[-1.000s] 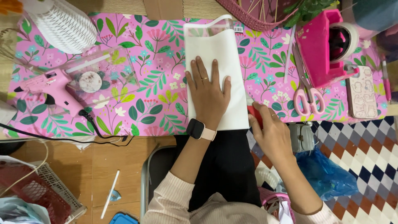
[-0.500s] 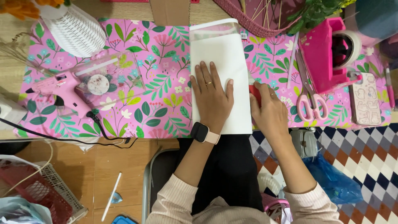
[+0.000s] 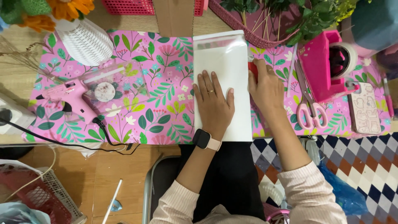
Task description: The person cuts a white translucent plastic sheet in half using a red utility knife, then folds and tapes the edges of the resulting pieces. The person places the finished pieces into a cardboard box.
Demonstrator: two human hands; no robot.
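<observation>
Paper first: a white sheet [image 3: 224,79] lies lengthwise on the pink flowered mat [image 3: 166,103], its far end capped by a clear plastic flap, its near end hanging just over the table edge. Her left hand [image 3: 213,103] lies flat on the sheet's lower half, fingers spread, palm down, a ring on one finger and a watch [image 3: 203,139] at the wrist. Her right hand [image 3: 267,89] sits at three o'clock from the sheet, touching its right edge, fingers held loosely together over a small red thing [image 3: 253,70]; whether she grips it I cannot tell. Further toward three o'clock lie pink-handled scissors [image 3: 311,112] and a pink tape dispenser [image 3: 327,66]. At nine o'clock from the sheet rest a pink glue gun [image 3: 72,99] with its black cord and a clear bag [image 3: 112,87]. A white ribbed vase [image 3: 85,41] stands at ten o'clock.
</observation>
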